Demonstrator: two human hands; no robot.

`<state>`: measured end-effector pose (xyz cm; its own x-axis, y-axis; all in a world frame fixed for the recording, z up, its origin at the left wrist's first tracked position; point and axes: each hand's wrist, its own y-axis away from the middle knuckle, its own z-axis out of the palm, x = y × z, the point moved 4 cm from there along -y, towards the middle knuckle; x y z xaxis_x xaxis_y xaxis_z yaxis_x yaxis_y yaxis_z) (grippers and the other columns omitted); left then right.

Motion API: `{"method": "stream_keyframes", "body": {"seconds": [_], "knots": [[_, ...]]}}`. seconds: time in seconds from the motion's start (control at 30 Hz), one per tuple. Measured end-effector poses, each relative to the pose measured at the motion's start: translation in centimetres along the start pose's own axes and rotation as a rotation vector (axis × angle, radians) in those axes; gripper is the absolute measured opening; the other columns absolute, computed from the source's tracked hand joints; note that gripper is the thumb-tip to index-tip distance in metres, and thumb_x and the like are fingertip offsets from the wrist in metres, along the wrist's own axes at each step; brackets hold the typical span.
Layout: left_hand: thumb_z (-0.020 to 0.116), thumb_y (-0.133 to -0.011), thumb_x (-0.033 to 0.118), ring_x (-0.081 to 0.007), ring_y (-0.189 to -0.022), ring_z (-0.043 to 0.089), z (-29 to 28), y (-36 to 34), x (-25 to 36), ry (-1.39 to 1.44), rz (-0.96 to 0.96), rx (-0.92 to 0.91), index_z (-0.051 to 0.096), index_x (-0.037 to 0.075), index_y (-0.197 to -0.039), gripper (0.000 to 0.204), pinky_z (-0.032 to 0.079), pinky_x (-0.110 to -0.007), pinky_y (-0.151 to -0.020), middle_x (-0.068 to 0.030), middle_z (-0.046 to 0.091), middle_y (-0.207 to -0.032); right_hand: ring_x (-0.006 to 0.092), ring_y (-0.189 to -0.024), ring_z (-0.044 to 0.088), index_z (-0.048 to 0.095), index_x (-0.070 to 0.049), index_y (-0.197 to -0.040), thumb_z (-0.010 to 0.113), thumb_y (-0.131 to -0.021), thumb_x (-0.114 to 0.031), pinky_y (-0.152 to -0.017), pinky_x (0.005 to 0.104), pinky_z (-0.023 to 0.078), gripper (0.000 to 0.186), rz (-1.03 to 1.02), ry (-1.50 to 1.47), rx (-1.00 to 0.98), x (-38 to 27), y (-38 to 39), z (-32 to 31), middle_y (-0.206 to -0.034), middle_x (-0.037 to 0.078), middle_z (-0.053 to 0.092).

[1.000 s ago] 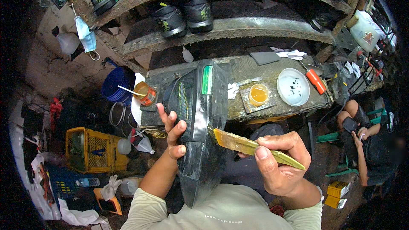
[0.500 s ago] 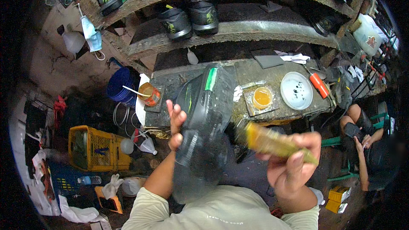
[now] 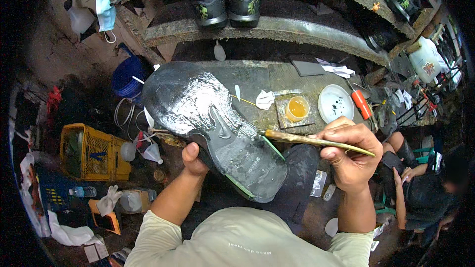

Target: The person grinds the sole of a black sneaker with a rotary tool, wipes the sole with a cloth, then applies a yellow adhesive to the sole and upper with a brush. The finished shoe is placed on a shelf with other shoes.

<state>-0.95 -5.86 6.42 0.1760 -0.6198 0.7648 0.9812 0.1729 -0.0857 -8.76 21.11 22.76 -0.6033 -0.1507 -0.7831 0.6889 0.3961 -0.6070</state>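
Left hand clasping shoe, right hand pinching brush

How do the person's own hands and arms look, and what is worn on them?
The left hand and right hand are bare, with no glove or wristband visible. The forearms are bare too, below short, pale grey-green sleeves.
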Motion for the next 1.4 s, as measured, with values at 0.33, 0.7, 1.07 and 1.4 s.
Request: {"method": "stream_keyframes", "body": {"seconds": [0.33, 0.7, 1.07, 1.4], "knots": [[0.069, -0.071, 0.064, -0.0369, -0.131, 0.054, 0.2, 0.7, 0.0, -0.038, -0.078, 0.019, 0.036, 0.003, -0.153, 0.107, 0.043, -0.052, -0.111, -0.0172, 0.052, -0.145, 0.0208, -0.066, 0.067, 0.077, -0.001, -0.092, 0.087, -0.076, -0.005, -0.061, 0.0313, 0.05, 0.019, -0.094, 0.253, -0.155, -1.2, -2.4, 2.2, -0.082, 0.009, 0.076], [0.07, -0.071, 0.059, -0.0359, -0.129, 0.055, 0.3, 0.2, 0.0, -0.06, -0.011, 0.059, 0.038, 0.003, -0.151, 0.104, 0.045, -0.051, -0.109, -0.0169, 0.053, -0.143, 0.0206, -0.062, 0.065, 0.075, -0.002, -0.091, 0.086, -0.074, -0.004, -0.057, 0.0328, 0.045, 0.021, -0.125, 0.277, -0.224, -1.6, -1.4, 2.8, -0.08, 0.008, 0.075], [0.074, -0.073, 0.05, -0.0347, -0.126, 0.057, 0.2, -0.3, -0.2, 0.029, -0.008, 0.046, 0.038, 0.0, -0.15, 0.099, 0.047, -0.049, -0.108, -0.0174, 0.054, -0.139, 0.0206, -0.066, 0.069, 0.075, -0.004, -0.09, 0.085, -0.077, -0.008, -0.06, 0.0343, 0.044, 0.017, -0.062, 0.248, -0.233, -0.8, -1.1, 1.7, -0.081, 0.009, 0.075], [0.075, -0.082, 0.056, -0.0351, -0.125, 0.06, -3.5, -0.8, -0.5, 0.172, -0.116, -0.014, 0.042, -0.003, -0.148, 0.095, 0.049, -0.049, -0.108, -0.0199, 0.058, -0.139, 0.0127, -0.09, 0.062, 0.064, 0.0, -0.109, 0.069, -0.096, -0.009, -0.084, 0.0263, 0.05, 0.016, 0.379, 0.308, 0.137, 5.7, 0.7, -4.7, -0.099, 0.005, 0.066]]}}
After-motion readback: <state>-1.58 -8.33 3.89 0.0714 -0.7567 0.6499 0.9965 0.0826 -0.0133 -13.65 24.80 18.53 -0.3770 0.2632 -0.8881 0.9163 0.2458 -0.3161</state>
